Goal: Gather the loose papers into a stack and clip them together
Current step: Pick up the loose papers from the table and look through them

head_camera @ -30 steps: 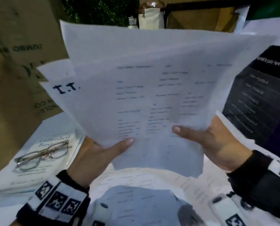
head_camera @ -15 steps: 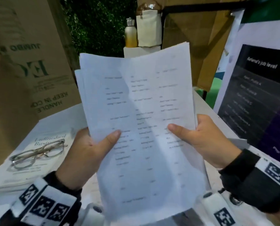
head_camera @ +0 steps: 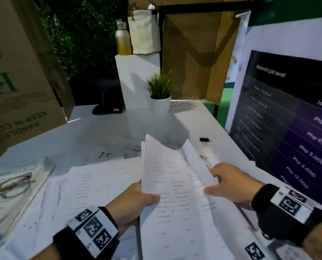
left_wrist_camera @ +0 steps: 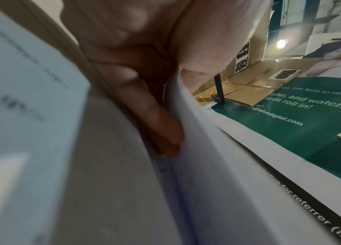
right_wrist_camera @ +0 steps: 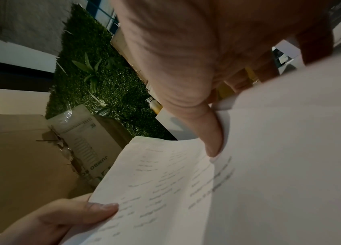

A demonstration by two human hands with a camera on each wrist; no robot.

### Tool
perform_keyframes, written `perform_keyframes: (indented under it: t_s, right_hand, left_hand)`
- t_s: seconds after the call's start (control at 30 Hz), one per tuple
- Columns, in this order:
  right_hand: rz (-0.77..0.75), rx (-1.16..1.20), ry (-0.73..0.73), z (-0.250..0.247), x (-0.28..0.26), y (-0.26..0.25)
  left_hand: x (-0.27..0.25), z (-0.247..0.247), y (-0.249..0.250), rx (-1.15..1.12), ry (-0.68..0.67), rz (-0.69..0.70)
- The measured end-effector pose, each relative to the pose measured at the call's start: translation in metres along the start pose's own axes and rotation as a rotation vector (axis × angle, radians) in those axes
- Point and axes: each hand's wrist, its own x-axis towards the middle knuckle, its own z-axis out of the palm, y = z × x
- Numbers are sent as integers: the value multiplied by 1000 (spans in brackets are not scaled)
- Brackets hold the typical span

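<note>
I hold a stack of printed papers (head_camera: pixel 175 194) low over the white table (head_camera: pixel 92 132), tilted up on its left edge. My left hand (head_camera: pixel 145 197) grips that edge, thumb on top; its fingers (left_wrist_camera: pixel 161 132) curl behind the sheets (left_wrist_camera: pixel 207 165). At the stack's right edge my right hand (head_camera: pixel 211 182) pinches the sheets, its thumb (right_wrist_camera: pixel 212 142) on the printed face (right_wrist_camera: pixel 165 182) and the fingers hidden behind. More loose papers (head_camera: pixel 92 184) lie spread on the table under the stack, one marked "IT" (head_camera: pixel 104 154). A black binder clip (head_camera: pixel 204 140) lies on the table beyond my right hand.
A book with glasses on it (head_camera: pixel 12 184) lies at the left. A cardboard box (head_camera: pixel 15 91) stands behind it. A potted plant (head_camera: pixel 160 102) and a black cap (head_camera: pixel 108 106) sit at the back. A dark printed banner (head_camera: pixel 288 128) stands along the right.
The stack has come down from upright in front of my face to low over the table. Both hands have kept hold of its side edges; the table and clip have come into view.
</note>
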Motion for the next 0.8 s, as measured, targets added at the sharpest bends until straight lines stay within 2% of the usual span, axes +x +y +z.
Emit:
perform_keyframes:
  t_s: [0.17,0.33,0.4,0.5,0.57,0.67,0.8]
  right_hand:
    - [39,-82,39,-11,23,13]
    - [-24,-70,8,-20,37,23]
    - [-67,40,-33,-26,47,26]
    - [-133,349,-153,-29,53,21]
    - [-141,384,-222,-24,57,21]
    - [-138,356,-133,-15,66,25]
    - [-222,563,16,-22,69,19]
  left_hand:
    - [14,7,4,21,35,-14]
    - [22,8,12,35,21,-50]
    - [24,7,14,-21,29,-25]
    - [16,4,18,-175,41,43]
    - [8,0,20,-201,40,72]
    - [-2,-10,12,-154,104,77]
    - [-5,-18,4,-179,202,88]
